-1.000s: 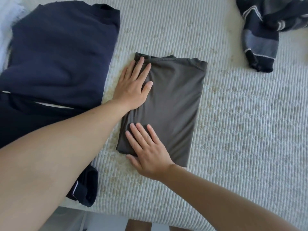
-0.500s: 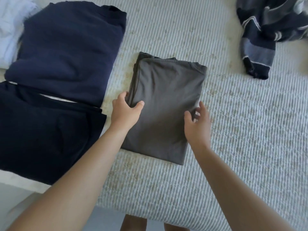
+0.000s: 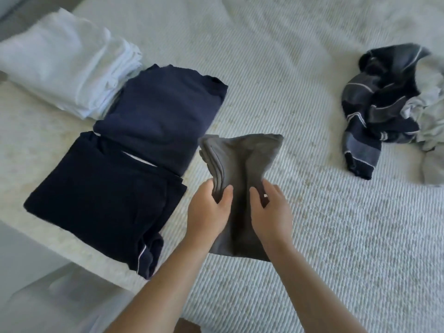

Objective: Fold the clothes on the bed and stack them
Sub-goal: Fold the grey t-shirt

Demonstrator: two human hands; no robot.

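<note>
**Folded Grey Garment Held Above the Bed**

White ribbed bedding (image 3: 336, 224) covers the whole work surface, with the bed's near edge at 7 o'clock.

1. Task item: the folded dark grey jersey garment (image 3: 242, 159) sits at frame centre. It is gripped from both sides and bows into a trough down its middle. Its stacked fold edges show along the left side. Whether its lower end touches the bedding cannot be told.
2. Left hand (image 3: 207, 212): closed on the garment's left edge, thumb on top, fingers hidden beneath.
3. Right hand (image 3: 270, 210): closed on the garment's right edge, thumb on top, fingers wrapped under.
4. Folded stock, 9 to 11 o'clock:
   - Folded black garment with thin white piping (image 3: 103, 203) at 9 o'clock, just beside the left hand.
   - Folded navy knit top (image 3: 163, 116) at 10 o'clock, its near edge overlapped by the black item.
   - Stack of folded white cloth (image 3: 64, 63) at 11 o'clock, touching the navy top.
5. Unfolded stock, 2 o'clock: a crumpled navy and grey striped garment (image 3: 374, 116) lies well apart from the hands, against a rumpled pale grey cloth (image 3: 430, 111) at the frame edge.
</note>
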